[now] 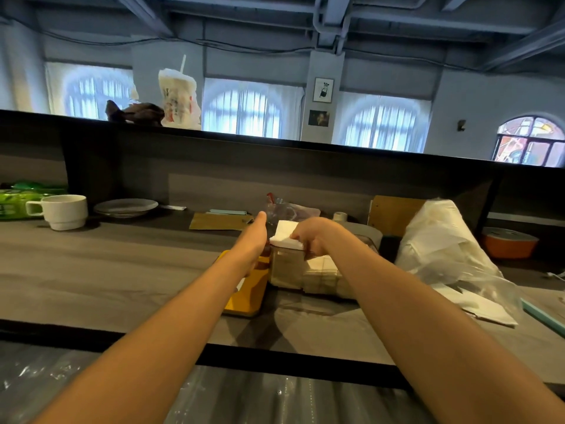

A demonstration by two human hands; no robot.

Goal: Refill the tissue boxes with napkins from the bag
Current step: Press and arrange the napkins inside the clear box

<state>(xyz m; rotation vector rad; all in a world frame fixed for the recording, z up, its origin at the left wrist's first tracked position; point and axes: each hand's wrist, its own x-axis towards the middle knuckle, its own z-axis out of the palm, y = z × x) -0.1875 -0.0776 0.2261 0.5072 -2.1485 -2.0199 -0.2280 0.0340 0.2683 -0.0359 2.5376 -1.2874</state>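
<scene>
Pinching white napkins [286,237] in my right hand [315,234] over the clear tissue box [293,270]; my left hand [253,240] rests open beside it; plastic bag [443,249] right, mug [64,211] far left.

A café: service counter [122,270], cup [65,211], plates [125,207].
</scene>
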